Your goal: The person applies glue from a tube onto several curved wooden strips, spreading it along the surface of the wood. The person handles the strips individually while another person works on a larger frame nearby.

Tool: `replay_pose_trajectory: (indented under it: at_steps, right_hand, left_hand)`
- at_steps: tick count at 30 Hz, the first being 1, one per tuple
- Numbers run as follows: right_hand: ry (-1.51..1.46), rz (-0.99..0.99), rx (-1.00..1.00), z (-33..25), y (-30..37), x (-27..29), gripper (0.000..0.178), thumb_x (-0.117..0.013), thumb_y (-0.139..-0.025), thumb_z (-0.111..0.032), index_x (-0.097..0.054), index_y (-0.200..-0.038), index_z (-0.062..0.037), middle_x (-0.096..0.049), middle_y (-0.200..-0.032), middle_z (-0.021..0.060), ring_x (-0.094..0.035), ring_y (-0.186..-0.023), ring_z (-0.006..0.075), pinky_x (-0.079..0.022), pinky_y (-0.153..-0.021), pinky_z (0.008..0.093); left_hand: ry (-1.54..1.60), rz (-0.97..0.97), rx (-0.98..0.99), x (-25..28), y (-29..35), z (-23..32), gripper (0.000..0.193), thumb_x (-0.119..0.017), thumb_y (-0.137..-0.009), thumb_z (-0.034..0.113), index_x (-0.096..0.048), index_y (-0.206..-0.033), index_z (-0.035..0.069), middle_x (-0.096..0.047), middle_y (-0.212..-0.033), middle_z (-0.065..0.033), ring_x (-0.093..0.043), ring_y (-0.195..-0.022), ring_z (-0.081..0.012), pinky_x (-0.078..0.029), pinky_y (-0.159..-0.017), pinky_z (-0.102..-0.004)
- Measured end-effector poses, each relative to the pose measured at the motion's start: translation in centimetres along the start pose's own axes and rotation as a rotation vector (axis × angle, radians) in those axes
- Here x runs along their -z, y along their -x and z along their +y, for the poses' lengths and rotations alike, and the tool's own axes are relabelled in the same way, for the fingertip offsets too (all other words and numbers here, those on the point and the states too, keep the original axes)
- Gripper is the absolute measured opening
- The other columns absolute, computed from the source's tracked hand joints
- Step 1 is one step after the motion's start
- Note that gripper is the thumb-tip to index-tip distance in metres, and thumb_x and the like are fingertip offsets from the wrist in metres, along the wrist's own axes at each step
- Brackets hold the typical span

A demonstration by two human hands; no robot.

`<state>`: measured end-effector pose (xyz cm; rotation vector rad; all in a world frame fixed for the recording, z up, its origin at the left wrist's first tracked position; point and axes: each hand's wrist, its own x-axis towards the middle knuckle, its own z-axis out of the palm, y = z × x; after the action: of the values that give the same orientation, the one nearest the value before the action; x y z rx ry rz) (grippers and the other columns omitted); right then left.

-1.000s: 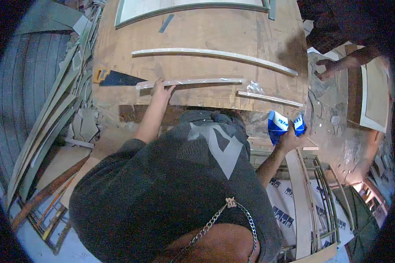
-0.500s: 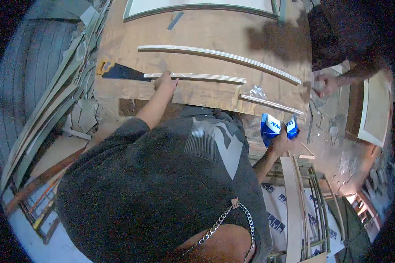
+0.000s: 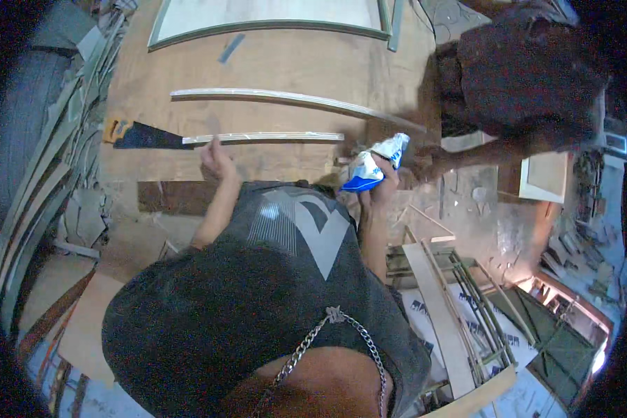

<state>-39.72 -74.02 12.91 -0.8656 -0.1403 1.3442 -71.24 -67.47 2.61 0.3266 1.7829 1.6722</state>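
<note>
My right hand [image 3: 386, 182] grips a crumpled blue-and-white plastic pouch [image 3: 366, 171], raised over the near right edge of the wooden work table [image 3: 272, 66]. My left hand [image 3: 218, 161] is at the table's near edge, its fingers loosely apart and partly blurred, just below a thin whitish strip [image 3: 272, 137]. A fingertip overlaps the strip in the picture; contact cannot be made out. The strip's left end meets the blade of a handsaw [image 3: 146, 136] with a yellow handle. Farther back lies a longer pale strip [image 3: 285, 98].
A white panel with a dark frame [image 3: 272, 26] lies at the table's far side, beside a small grey strip [image 3: 231, 48]. A co-worker in dark clothes [image 3: 529, 70] leans in from the right, an arm [image 3: 474, 156] near my pouch. Offcuts [image 3: 31, 188] line the left; boards [image 3: 439, 313] are stacked at lower right.
My left hand has drawn back from the strip toward me. My right hand has lifted the pouch up and over the table edge. The co-worker has leaned closer; the view has shifted.
</note>
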Motion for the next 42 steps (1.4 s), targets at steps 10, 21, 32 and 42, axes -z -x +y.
replay_pose_trajectory:
  at_steps: [10, 21, 32, 42]
  right_hand:
    - [0.466, -0.348, 0.007, 5.4, -3.1, -11.0, 0.07, -0.059, -0.065, -0.016, -0.038, -0.13, -0.002, -0.055, -0.109, 0.019, -0.052, -0.107, 0.031, -0.037, -0.099, 0.0427]
    - [1.409, -0.636, 0.25, 10.7, 0.4, -14.3, 0.066, -0.055, -0.091, -0.031, -0.028, -0.14, 0.0029, -0.039, -0.135, 0.0235, -0.037, -0.128, 0.0328, -0.027, -0.107, 0.0412]
    - [1.439, -0.499, 0.228, 11.3, 2.0, -12.0, 0.06, -0.061, -0.088, -0.012, -0.03, -0.139, -0.0068, -0.053, -0.121, 0.0176, -0.056, -0.104, 0.0241, -0.048, -0.087, 0.0358]
    - [1.204, -0.489, 0.002, 12.2, 4.1, -14.1, 0.06, -0.06, -0.086, -0.011, -0.03, -0.138, -0.0072, -0.055, -0.104, 0.0141, -0.057, -0.09, 0.0206, -0.049, -0.076, 0.0321]
  left_hand:
    - [-0.001, -1.475, 0.203, -4.0, 7.4, 8.8, 0.066, -0.051, -0.093, 0.039, -0.022, -0.144, 0.007, -0.031, -0.14, -0.0077, -0.038, -0.126, -0.0211, -0.032, -0.105, -0.0343]
    - [0.139, -1.04, 0.464, 4.3, 4.2, 10.6, 0.059, -0.071, -0.082, 0.025, -0.042, -0.129, 0.004, -0.054, -0.113, -0.0039, -0.051, -0.105, -0.0134, -0.041, -0.095, -0.0294]
    - [-0.125, -0.002, -0.166, 12.7, -13.6, 6.6, 0.061, -0.071, -0.079, 0.022, -0.043, -0.128, 0.001, -0.058, -0.114, -0.0119, -0.057, -0.102, -0.0233, -0.046, -0.087, -0.0371]
    - [-0.569, 0.316, -0.61, 10.4, -14.6, 1.8, 0.07, -0.064, -0.084, 0.043, -0.038, -0.13, -0.002, -0.052, -0.122, -0.0219, -0.051, -0.11, -0.0367, -0.039, -0.094, -0.047]
